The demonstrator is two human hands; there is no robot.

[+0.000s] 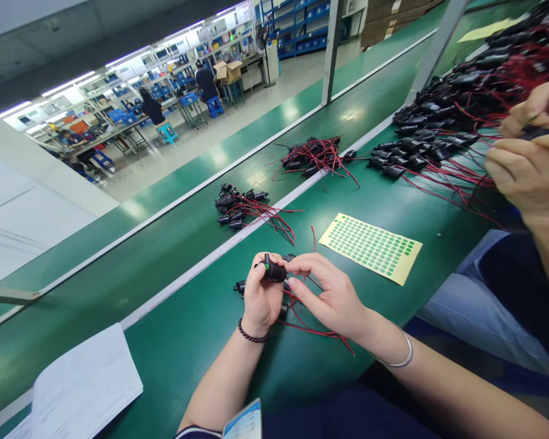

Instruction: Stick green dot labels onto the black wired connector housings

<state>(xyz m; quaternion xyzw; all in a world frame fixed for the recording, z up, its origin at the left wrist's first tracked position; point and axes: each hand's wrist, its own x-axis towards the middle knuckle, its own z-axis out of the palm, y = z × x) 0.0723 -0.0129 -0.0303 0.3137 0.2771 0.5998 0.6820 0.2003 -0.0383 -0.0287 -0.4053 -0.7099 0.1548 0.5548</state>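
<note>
A small black cylindrical part with a short nozzle and a green dot sits in my left hand, gripped between thumb and fingers above the bench. My right hand reaches in from the right, its thumb and forefinger closed at the part's right end; what the tips pinch there is partly hidden. Beneath and behind my hands lie more black parts with red wires. A yellow sheet bearing rows of green dots rests to the right of my hands.
Wired black parts form one bunch ahead, another pile beyond, and a large heap at right. A co-worker's hands are beside that heap. White papers lie at left. A metal post rises behind the bench.
</note>
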